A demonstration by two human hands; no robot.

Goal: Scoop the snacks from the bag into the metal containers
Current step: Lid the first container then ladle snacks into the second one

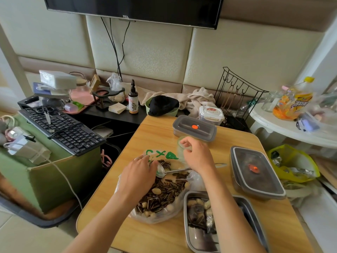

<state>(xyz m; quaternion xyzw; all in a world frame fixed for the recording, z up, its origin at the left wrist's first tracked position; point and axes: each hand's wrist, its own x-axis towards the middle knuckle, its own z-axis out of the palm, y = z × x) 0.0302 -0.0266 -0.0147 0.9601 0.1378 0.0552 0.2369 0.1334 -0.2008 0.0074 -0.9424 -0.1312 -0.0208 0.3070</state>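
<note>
Two hands were at work over a plastic bag (155, 219) lying open on the wooden bench (145, 236). The bag held the snacks (164, 194): striped sunflower seeds mixed with pale round nuts.

The left hand (138, 177) lay over the bag's left side. Its fingers (145, 159) were curled onto the far rim by the green print, gripping the plastic just beside the bowl of a metal spoon (175, 171). Whether those fingers also touched the spoon could not be determined. The spoon lay across the bag's mouth, bowl to the left, with its handle running right beneath the right hand (197, 157). That hand was raised at the bag's far right corner, its fingers (184, 143) pinching a lifted translucent flap of the plastic.

An open metal container (193, 240) stood against the bag's right side at the near edge of the bench. It held a small heap of the same snacks at its far end, and its near end was bare. The right forearm crossed above it.

Two further metal containers were lidded, each grey lid bearing an orange valve. One (194, 127) stood at the far end of the bench, and the other (255, 172) stood at the right edge.

Off the bench, a black keyboard (62, 128) rested to the left, a brown bottle (133, 101) stood on a dark shelf behind, and a television (135, 8) hung on the padded wall.
</note>
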